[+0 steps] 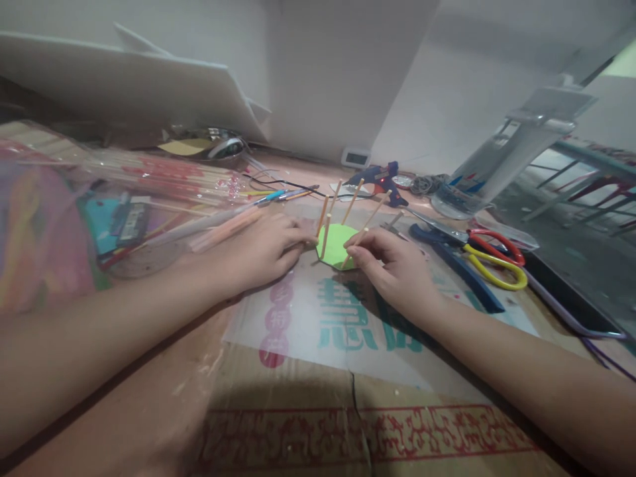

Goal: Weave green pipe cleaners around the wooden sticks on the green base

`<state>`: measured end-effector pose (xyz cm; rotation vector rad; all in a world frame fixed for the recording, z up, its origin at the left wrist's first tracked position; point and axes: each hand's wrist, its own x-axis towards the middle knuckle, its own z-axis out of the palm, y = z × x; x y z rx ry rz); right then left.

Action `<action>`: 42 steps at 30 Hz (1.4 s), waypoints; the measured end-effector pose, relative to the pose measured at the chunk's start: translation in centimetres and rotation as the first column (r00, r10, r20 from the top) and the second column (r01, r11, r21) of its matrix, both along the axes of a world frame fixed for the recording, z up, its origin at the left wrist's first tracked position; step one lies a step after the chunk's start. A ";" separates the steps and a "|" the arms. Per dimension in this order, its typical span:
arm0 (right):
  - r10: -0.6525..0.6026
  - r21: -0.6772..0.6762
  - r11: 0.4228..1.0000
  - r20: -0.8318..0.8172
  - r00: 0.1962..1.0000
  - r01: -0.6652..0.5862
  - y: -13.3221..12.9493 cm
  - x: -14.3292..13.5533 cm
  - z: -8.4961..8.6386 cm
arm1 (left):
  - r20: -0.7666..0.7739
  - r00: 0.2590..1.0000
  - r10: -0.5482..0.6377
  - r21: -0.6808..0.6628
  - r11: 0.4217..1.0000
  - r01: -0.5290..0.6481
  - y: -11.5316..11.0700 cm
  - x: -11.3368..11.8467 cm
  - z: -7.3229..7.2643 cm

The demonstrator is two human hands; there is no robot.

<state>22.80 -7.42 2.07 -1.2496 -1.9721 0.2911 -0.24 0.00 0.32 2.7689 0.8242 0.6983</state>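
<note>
Six or so thin wooden sticks (326, 236) rise around the edge of a lime-green polygonal base (335, 244), which we find between the two hands, flat on a translucent printed sheet (303, 334) spread over the table. Our right hand (400, 265) has thumb and forefinger pinched on the nearest stick (344, 262), whose foot comes down by the base's near edge. The left hand (265, 244) brings its fingertips close together at the base's left edge; whether they grip the rim or merely rest against it, we cannot tell.

The step in hand looks to be setting that stick at the edge. To do it well, we would grip low — close to the foot — and sight its lean against the neighbours before letting it settle. Light left-hand pressure at the rim should stop the base from sliding on the sheet; we would also keep knuckles off the standing sticks. If the hot-glue gun (387, 182) behind supplies the bond, a steady pause ought to help the joint set.

As for direction, the held stick's long axis runs upward from its foot, tilting right in our view; the far sticks lean rightward too. The base lies face up — roughly as broad as deep, with no clear long axis.
</note>
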 end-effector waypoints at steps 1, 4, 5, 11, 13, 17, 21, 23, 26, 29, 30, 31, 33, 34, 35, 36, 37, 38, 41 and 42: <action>-0.005 0.002 1.000 0.009 1.000 0.005 0.0 0.0 0.0 | 0.005 1.000 0.027 0.004 1.000 -0.027 0.0 -0.1 0.0; -0.014 0.008 1.000 0.032 0.999 0.014 -0.1 0.0 0.2 | -0.024 0.997 0.075 0.036 0.997 -0.074 0.1 -0.3 -0.1; -0.017 0.006 1.000 0.035 0.999 0.016 -0.1 0.0 0.2 | -0.044 0.997 0.062 0.054 0.997 -0.059 0.1 -0.4 0.0; 0.006 -0.024 1.000 -0.009 1.000 -0.006 -0.1 0.1 -0.1 | -0.178 0.982 -0.070 0.131 0.987 0.094 0.1 -0.7 1.2; 0.016 -0.027 1.000 -0.032 0.999 -0.017 0.0 0.2 -0.2 | -0.161 0.975 -0.154 0.073 0.983 0.168 0.1 -0.9 1.7; 0.022 -0.028 0.999 -0.045 0.999 -0.023 0.1 0.3 -0.4 | -0.057 0.987 -0.152 -0.045 0.988 0.149 0.0 -1.0 1.9; 0.024 -0.028 0.999 -0.047 0.999 -0.025 0.0 0.3 -0.3 | -0.087 0.993 -0.082 -0.034 0.996 0.079 0.2 -0.8 1.8; 0.027 -0.037 0.999 -0.045 0.999 -0.028 0.0 0.3 -0.2 | -0.148 0.982 -0.115 -0.038 0.993 0.111 0.5 -0.9 1.9; 0.017 -0.036 0.999 -0.036 0.999 -0.019 0.0 0.2 -0.2 | -0.174 0.972 -0.160 -0.071 0.986 0.150 1.1 -0.9 1.6; 0.016 -0.034 0.999 -0.036 0.999 -0.017 0.0 0.2 -0.2 | -0.164 0.980 -0.114 -0.088 0.991 0.101 1.4 -0.6 1.0; 0.019 -0.036 0.999 -0.038 0.999 -0.020 0.0 0.2 -0.3 | -0.168 0.981 -0.093 -0.089 0.993 0.079 1.2 -0.4 1.0; 0.020 -0.036 0.999 -0.042 0.999 -0.022 0.0 0.3 -0.3 | -0.172 0.982 -0.077 -0.084 0.994 0.064 1.0 -0.3 1.1; 0.018 -0.035 0.999 -0.049 0.999 -0.019 0.0 0.3 -0.4 | -0.189 0.976 -0.109 -0.139 0.987 0.083 0.0 -0.2 2.0; 0.016 -0.033 0.999 -0.052 0.999 -0.017 0.0 0.3 -0.4 | -0.194 0.970 -0.150 -0.186 0.976 0.114 -0.6 -0.4 2.8; 0.015 -0.028 0.999 -0.052 0.999 -0.016 0.0 0.3 -0.4 | -0.205 0.943 -0.261 -0.344 0.922 0.180 -1.3 -0.6 3.7; 0.016 -0.022 1.000 -0.052 0.999 -0.017 0.0 0.4 -0.4 | -0.196 0.920 -0.341 -0.483 0.849 0.212 -1.9 -0.8 4.7; 0.018 -0.019 1.000 -0.049 0.999 -0.019 0.0 0.4 -0.4 | -0.182 0.903 -0.390 -0.571 0.789 0.226 -2.4 -1.0 5.6; 0.019 -0.016 1.000 -0.046 0.999 -0.020 0.0 0.4 -0.4 | -0.174 0.897 -0.406 -0.619 0.754 0.221 -2.7 -1.2 6.4; 0.023 -0.014 1.000 -0.041 0.999 -0.023 0.0 0.3 -0.3 | -0.164 0.945 -0.284 -0.546 0.824 0.152 -2.8 -1.2 6.9; 0.025 -0.011 1.000 -0.040 0.999 -0.025 0.0 0.3 -0.2 | -0.162 0.966 -0.200 -0.469 0.877 0.103 -2.5 -1.1 6.4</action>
